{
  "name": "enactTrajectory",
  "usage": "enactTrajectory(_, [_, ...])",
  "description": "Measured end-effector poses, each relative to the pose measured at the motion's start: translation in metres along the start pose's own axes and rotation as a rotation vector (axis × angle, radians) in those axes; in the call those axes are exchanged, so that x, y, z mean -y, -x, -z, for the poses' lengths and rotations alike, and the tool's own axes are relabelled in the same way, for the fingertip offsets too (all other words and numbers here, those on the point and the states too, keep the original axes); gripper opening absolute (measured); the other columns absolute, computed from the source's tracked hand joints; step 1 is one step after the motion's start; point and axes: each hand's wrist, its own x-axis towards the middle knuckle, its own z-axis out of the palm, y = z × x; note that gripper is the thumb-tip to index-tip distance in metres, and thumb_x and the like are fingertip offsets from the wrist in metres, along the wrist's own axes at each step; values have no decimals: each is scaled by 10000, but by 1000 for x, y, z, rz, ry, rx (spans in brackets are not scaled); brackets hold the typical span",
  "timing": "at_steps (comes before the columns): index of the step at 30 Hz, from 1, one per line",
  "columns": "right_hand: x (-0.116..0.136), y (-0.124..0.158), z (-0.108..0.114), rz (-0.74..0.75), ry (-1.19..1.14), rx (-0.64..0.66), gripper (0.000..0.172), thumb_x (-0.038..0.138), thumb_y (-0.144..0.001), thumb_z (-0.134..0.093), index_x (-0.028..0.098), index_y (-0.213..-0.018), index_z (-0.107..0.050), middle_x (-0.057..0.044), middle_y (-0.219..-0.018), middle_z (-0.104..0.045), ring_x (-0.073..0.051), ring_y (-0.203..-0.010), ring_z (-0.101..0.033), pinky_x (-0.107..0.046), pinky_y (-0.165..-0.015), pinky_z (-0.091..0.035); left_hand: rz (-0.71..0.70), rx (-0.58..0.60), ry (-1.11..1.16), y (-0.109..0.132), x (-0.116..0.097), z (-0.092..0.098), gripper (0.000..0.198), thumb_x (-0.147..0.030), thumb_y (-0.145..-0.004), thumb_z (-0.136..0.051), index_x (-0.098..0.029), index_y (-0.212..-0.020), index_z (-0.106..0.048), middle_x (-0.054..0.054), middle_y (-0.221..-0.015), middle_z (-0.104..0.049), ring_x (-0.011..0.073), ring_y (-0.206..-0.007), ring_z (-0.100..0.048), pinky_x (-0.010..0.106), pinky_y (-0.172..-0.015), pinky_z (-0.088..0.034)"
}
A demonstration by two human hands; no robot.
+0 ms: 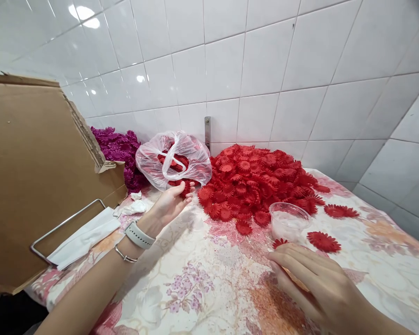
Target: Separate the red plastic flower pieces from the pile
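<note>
My left hand (174,204), with a watch on its wrist, is palm up beside the plastic bag (150,160). A dark red fabric flower (186,187) shows between its thumb and curled fingers. On the right, my right hand (309,279) is palm down over the table, fingers together and bent. Petals of another red flower (280,243) stick out beyond its fingertips; the rest is hidden by the hand. Just behind stands a clear round tub (289,223) with whitish contents. Single red flowers lie around the tub, one close to my right hand (324,242).
A large heap of red flowers (251,179) lies against the tiled wall. Purple flowers (117,149) are piled at the back left. A cardboard box (38,177), a metal wire handle (68,226) and white paper (82,235) occupy the left. A floral cloth (195,260) covers the table.
</note>
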Motion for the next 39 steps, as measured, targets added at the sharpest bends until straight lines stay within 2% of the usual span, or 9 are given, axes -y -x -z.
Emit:
enactTrajectory(4, [-1, 2, -2, -11, -13, 14, 186, 66, -822, -403, 120, -824, -581, -90, -692, -674, -192, -654, -650, -299, -574, -507, 5, -5, -16, -2, 3, 3, 336, -209, -916, -326, -105, -656, -511, -61, -450, -365, 13, -309, -288, 89, -278, -207])
enactTrajectory(8, [-2, 3, -2, -13, -15, 22, 180, 58, -817, -408, 122, -832, -576, -81, -684, -669, -187, -649, -648, -297, -579, -507, 31, 11, -50, -1, 4, 5, 418, -295, -898, -367, -136, -518, -440, -92, -369, -254, 16, -264, -197, 115, -259, -131])
enactTrajectory(10, [-1, 1, -1, -10, -13, 24, 183, 51, -813, -407, 122, -821, -576, -78, -676, -669, -183, -640, -648, -292, -577, -508, 46, 28, -65, 1, 3, 5, 476, -350, -888, -367, -143, -461, -412, -75, -344, -274, 26, -265, -244, 127, -267, -173])
enactTrajectory(14, [0, -1, -1, 1, 3, 18, 187, 53, -810, -408, 119, -811, -583, -82, -677, -674, -188, -653, -654, -293, -582, -512, 21, 14, -91, 1, 4, 4, 479, -460, -835, -435, -118, -511, -521, 16, -487, -537, 74, -399, -496, 157, -355, -362])
enactTrajectory(18, [0, -1, -1, 0, 11, 12, 196, 59, -813, -405, 121, -818, -591, -77, -677, -677, -183, -649, -656, -287, -581, -514, -35, -29, -104, -2, 9, 3, 250, -224, -827, -534, -99, -621, -605, 43, -649, -644, 69, -545, -591, 147, -537, -479])
enactTrajectory(22, [0, -1, -1, -6, 10, 16, 198, 58, -811, -406, 120, -806, -594, -79, -677, -677, -183, -653, -657, -286, -584, -515, 8, -6, -100, -4, 12, 1, 266, -112, -874, -425, -36, -729, -635, 126, -745, -668, 114, -717, -645, 162, -699, -516])
enactTrajectory(28, [0, -1, 0, -6, 12, 19, 196, 62, -811, -409, 118, -791, -596, -82, -668, -673, -184, -650, -655, -287, -578, -517, 62, 61, -81, 1, 12, -1, 272, -180, -889, -418, -18, -858, -636, 45, -599, -579, 18, -414, -501, 55, -343, -398])
enactTrajectory(34, [-1, 2, -2, -16, 5, 9, 196, 70, -811, -409, 141, -832, -591, -69, -694, -679, -182, -661, -655, -294, -593, -522, 61, 58, -39, 1, 9, -2, 198, -127, -868, -446, -53, -794, -614, 52, -691, -601, 26, -487, -554, 58, -424, -464])
enactTrajectory(39, [-1, 2, -2, -17, 3, 18, 194, 81, -816, -406, 148, -848, -585, -65, -689, -680, -182, -657, -658, -291, -579, -522, 107, 97, -40, 1, 8, -1, 320, -274, -917, -334, -84, -886, -590, -8, -544, -509, -3, -293, -357, 72, -248, -272])
